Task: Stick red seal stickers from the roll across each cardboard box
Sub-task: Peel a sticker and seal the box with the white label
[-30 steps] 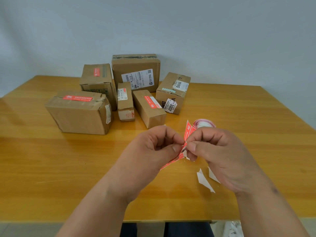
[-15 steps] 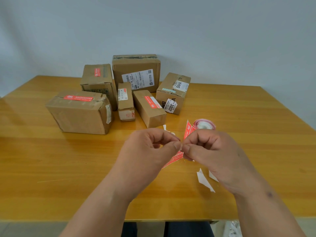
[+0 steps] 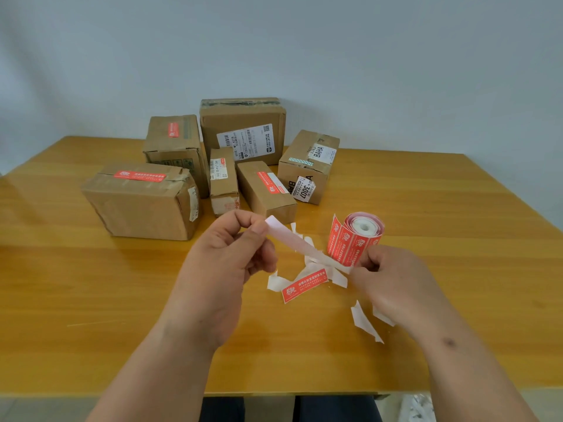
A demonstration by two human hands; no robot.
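The person is working mid-peel here. The left hand is pinching one end of a white backing strip between thumb and fingers, lifting it up and away; the right hand is pinching the other end low, just in front of the roll. The strip is stretching taut between the two hands. Below it, a red sticker is lying face up on the table among torn white scraps, and whether it is still attached to the strip is hard to say.

The roll is standing upright near the right hand, a loose tail of red stickers hanging off its left side. Behind, six boxes are sitting clustered at the far side of the table. Red seals are showing on the near-left box, the back-left box and the slim box in front; the narrow box is carrying only a tiny red mark, too small to read. The big rear box and the right box are showing no red seal from here, though their far faces are hidden.

Next move, by the look of it: dropping the backing, getting hold of the sticker by an edge without folding it onto itself, then picking an unsealed box and laying it across the seam. The right fingertips are tucked under, so the exact grip there is unclear.
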